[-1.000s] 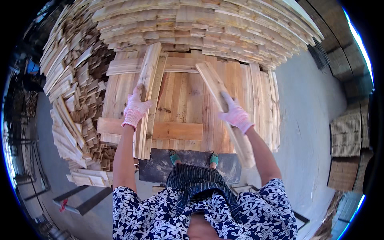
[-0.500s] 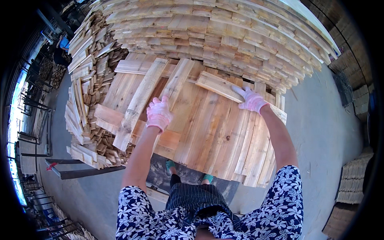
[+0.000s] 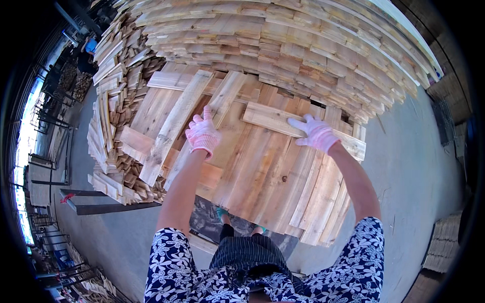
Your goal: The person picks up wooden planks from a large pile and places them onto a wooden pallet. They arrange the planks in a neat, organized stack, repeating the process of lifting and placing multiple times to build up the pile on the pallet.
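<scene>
Okay, my right hand point(image 3: 317, 133) lies splayed, unclenched, on the crosswise plank point(image 3: 268, 117) atop the board layer point(image 3: 252, 164), my left hand point(image 3: 203, 134) over a slanted plank point(image 3: 229, 93), can't tell if gripping.

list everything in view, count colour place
Board layer: one, brown, centre
Loose planks: several, pale to reddish, atop
Stacked planks: many, pale, top
Wood pieces: many, pale, left
Frame: one, dark, lower left
Bundles: several, brown, far right
Floor: one, grey, both sides
Other person: one, blue top, upper left
Apron: one, dark, bottom
Shoes: two, green, below boards
Sleeves: two, navy and white, bottom
Left hand: one, pink glove, on plank
Right hand: one, pink glove, on plank
</scene>
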